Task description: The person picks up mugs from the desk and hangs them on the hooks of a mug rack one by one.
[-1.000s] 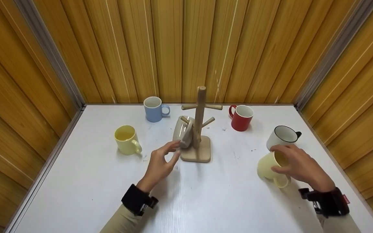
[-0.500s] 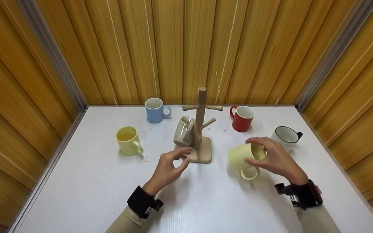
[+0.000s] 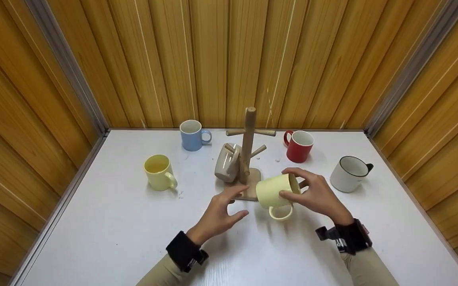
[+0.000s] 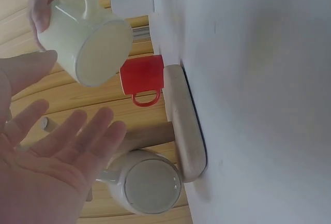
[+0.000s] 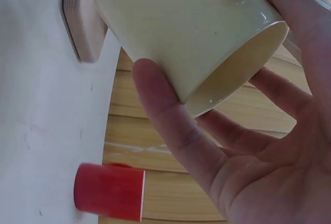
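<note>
My right hand (image 3: 316,194) grips a pale yellow mug (image 3: 273,191) near its rim, thumb on one side and fingers on the other. The mug is tipped on its side above the table, mouth to the right, handle hanging toward me. My left hand (image 3: 219,214) is held with fingers apart just left of the mug's base, touching nothing. Behind the hands stands a wooden mug tree (image 3: 249,147). A grey-beige mug (image 3: 227,163) hangs tilted on its left side, seen also in the left wrist view as a beige mug (image 4: 152,185).
A second yellow mug (image 3: 159,174) stands at the left, a blue mug (image 3: 192,137) at the back left. Toward the back right is a red mug (image 3: 299,147); a white mug with a black rim (image 3: 346,174) is at the right. Wood-patterned walls (image 3: 209,59) enclose the white table (image 3: 105,222).
My right hand has carried the pale yellow mug leftward from beside the white mug to the front of the mug tree. My left hand has moved slightly right and toward me, its fingers spreading wider.
</note>
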Motion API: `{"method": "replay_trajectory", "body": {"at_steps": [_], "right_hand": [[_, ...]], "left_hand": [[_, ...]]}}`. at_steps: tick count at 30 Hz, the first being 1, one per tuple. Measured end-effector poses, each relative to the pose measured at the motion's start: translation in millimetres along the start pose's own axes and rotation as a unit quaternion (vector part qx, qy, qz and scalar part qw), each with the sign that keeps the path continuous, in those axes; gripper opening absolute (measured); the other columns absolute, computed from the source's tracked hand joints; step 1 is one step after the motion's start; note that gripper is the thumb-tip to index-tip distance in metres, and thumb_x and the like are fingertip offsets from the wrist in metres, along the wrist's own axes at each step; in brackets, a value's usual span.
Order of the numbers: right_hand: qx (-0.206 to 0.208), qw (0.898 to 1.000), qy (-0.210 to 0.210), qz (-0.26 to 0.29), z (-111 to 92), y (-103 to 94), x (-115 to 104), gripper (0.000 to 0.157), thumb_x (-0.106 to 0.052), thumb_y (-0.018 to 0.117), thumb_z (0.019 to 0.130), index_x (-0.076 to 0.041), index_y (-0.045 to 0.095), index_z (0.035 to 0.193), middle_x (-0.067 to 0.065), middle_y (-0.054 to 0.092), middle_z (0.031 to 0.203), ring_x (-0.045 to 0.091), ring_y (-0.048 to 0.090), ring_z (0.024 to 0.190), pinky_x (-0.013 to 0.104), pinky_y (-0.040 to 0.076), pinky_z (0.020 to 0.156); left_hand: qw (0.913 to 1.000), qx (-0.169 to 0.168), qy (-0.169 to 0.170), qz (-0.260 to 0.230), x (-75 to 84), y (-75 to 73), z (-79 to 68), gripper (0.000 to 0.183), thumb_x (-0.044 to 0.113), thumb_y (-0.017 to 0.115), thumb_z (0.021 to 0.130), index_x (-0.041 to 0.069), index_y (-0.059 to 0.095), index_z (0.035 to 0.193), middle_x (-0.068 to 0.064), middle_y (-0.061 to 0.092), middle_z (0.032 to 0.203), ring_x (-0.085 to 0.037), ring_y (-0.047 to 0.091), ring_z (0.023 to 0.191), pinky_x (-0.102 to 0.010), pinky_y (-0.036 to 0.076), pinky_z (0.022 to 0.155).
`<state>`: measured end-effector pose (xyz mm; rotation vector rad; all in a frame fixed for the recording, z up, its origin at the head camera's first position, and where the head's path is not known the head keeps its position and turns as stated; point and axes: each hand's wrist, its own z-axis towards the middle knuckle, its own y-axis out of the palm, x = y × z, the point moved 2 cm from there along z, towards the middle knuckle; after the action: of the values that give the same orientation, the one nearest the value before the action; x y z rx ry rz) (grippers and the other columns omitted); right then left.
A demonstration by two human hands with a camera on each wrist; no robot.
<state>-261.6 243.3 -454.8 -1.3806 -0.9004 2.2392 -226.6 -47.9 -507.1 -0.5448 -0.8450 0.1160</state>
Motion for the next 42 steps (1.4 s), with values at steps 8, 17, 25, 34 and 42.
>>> {"method": "replay_trajectory", "body": {"at_steps": [8,17,25,34,42], "right_hand": [[-0.009,1.000,0.000,0.030,3,20.4,-4,0.051,-0.034,0.089,0.081,-0.020,0.070,0.126,0.001,0.073,0.110,0.015,0.071,0.070,0.029,0.057,0.062],[-0.025,0.995,0.016,0.097,7,37.1,-12,0.048,-0.030,0.086,0.085,-0.015,0.069,0.127,0.009,0.074,0.109,0.021,0.072,0.073,0.030,0.060,0.063],[-0.040,0.990,0.030,0.135,10,49.7,-20,0.044,-0.028,0.082,0.089,-0.013,0.068,0.128,0.013,0.074,0.109,0.022,0.073,0.073,0.030,0.060,0.064],[-0.042,0.990,0.036,0.129,10,57.8,-22,0.042,-0.031,0.079,0.092,-0.013,0.067,0.128,0.012,0.073,0.109,0.018,0.072,0.075,0.028,0.059,0.066],[-0.075,0.989,0.002,0.131,8,57.6,-21,0.039,-0.025,0.067,0.101,-0.017,0.060,0.139,0.019,0.070,0.120,0.020,0.074,0.077,0.036,0.061,0.057]], "left_hand": [[0.9996,-0.019,0.008,0.022,-1.9,8.2,0.4,0.082,0.002,0.087,0.079,0.000,0.046,0.150,-0.019,0.049,0.153,-0.040,0.043,0.143,-0.050,0.046,0.109],[0.9991,-0.034,-0.012,0.021,-5.3,10.5,0.8,0.092,0.011,0.090,0.078,0.001,0.040,0.155,-0.017,0.043,0.158,-0.038,0.038,0.147,-0.050,0.034,0.118],[0.9999,-0.004,-0.002,0.010,-10.0,13.2,0.4,0.090,0.010,0.090,0.077,0.002,0.042,0.153,-0.011,0.049,0.151,-0.026,0.049,0.137,-0.037,0.048,0.108],[0.9963,0.014,-0.028,-0.080,-13.5,13.0,-3.0,0.086,0.001,0.088,0.077,0.005,0.047,0.152,-0.012,0.053,0.143,-0.026,0.055,0.126,-0.033,0.056,0.096],[0.9918,0.005,-0.043,-0.120,-17.3,9.2,-7.7,0.082,0.006,0.086,0.081,0.006,0.046,0.153,-0.012,0.053,0.145,-0.025,0.056,0.124,-0.036,0.056,0.097]]}}
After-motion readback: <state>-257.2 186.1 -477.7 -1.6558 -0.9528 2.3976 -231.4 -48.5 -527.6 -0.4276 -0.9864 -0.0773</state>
